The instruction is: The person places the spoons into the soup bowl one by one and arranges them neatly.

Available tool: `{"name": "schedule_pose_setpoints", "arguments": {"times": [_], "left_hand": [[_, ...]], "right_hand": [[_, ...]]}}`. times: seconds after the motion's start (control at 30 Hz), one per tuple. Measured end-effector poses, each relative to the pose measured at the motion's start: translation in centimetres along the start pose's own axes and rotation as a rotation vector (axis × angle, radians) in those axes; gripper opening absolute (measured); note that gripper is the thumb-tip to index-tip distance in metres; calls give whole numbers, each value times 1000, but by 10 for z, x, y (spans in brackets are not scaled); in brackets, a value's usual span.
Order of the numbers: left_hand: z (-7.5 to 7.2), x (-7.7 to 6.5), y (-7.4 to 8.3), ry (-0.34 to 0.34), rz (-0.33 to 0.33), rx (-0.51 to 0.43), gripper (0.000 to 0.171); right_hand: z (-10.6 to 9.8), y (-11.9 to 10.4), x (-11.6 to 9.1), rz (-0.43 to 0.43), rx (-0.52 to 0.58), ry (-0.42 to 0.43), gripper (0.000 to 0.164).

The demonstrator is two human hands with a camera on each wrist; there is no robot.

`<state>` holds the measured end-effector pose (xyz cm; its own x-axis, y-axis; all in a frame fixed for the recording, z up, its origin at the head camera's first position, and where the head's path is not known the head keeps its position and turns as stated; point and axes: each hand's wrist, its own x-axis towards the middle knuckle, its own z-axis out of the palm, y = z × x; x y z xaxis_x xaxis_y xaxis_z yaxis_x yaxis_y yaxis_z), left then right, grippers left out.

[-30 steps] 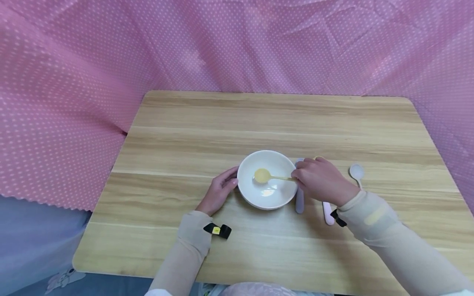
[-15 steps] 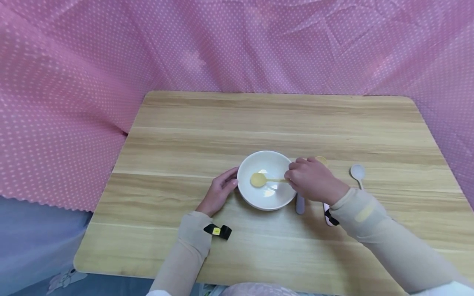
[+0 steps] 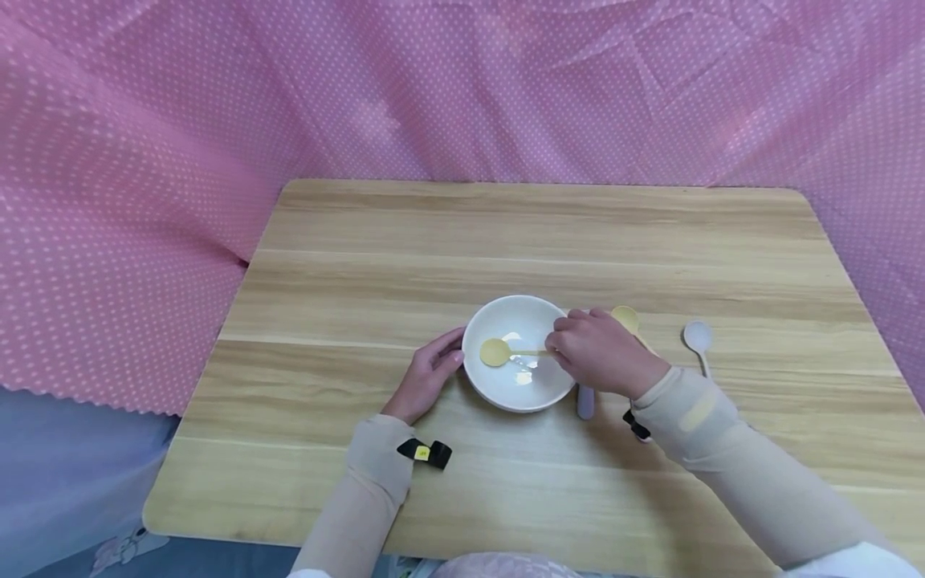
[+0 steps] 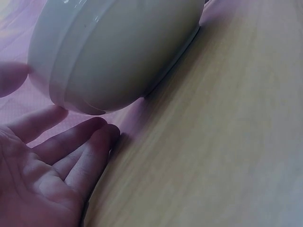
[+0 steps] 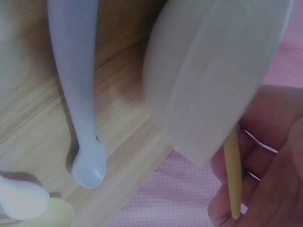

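Observation:
A white bowl (image 3: 516, 385) stands on the wooden table. My left hand (image 3: 425, 377) rests against its left side, thumb and fingertips at the wall; in the left wrist view the fingers (image 4: 78, 163) are fairly straight. My right hand (image 3: 603, 353) pinches the handle of a yellow spoon (image 3: 495, 352) at the bowl's right rim, the spoon's head inside the bowl. In the right wrist view the handle's end (image 5: 232, 179) shows between thumb and curled fingers. Partly under that hand lies a lavender spoon (image 3: 585, 401), close to the bowl.
A second yellow spoon (image 3: 625, 319) lies behind the right wrist. Farther right is a pale grey spoon (image 3: 697, 337), its handle partly covered by the sleeve. In the right wrist view a white rounded utensil end (image 5: 23, 198) sits low left. Pink dotted cloth (image 3: 462, 88) hangs behind the table.
My right hand has moved left with the yellow spoon, whose head slides from the bowl's middle towards its left side. The second yellow spoon shows more. My left hand and the bowl stay put.

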<state>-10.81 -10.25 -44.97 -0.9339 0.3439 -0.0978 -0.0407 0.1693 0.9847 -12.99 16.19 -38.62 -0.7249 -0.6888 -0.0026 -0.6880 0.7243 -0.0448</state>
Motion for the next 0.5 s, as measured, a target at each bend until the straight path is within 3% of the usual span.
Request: {"name": "schedule_pose_setpoints", "arguments": {"times": [0.13, 0.33, 0.5], "left_hand": [[0, 0, 0, -1, -1, -12, 45], [0, 1, 1, -7, -1, -7, 45], [0, 1, 1, -4, -12, 13, 45]], "right_hand": [[1, 0, 0, 24, 21, -3, 5], [0, 0, -5, 66, 70, 3, 19], [1, 2, -11, 91, 104, 53, 22]]}}
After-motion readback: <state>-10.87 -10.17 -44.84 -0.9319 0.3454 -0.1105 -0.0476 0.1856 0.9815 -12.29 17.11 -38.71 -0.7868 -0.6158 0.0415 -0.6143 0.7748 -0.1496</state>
